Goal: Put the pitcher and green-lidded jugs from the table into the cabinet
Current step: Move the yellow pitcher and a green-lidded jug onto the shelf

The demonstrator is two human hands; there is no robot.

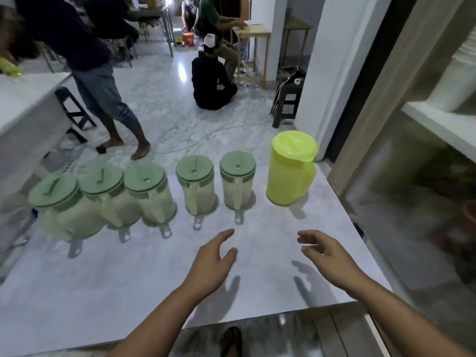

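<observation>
A lime-yellow pitcher (pixel 291 171) with a matching lid stands at the far right of the pale marble table (pixel 128 292). Left of it, several clear jugs with green lids (pixel 237 184) stand in a row along the far edge, handles facing me. My left hand (pixel 213 264) hovers open above the table, short of the two rightmost jugs. My right hand (pixel 327 256) is open too, fingers spread, in front of the pitcher and apart from it. Neither hand touches anything.
The cabinet (pixel 425 150) stands close on the right, with a white shelf and a glass front. A person walks past the table's far left; others sit on the floor beyond. A dark stool (pixel 286 104) stands by the white pillar.
</observation>
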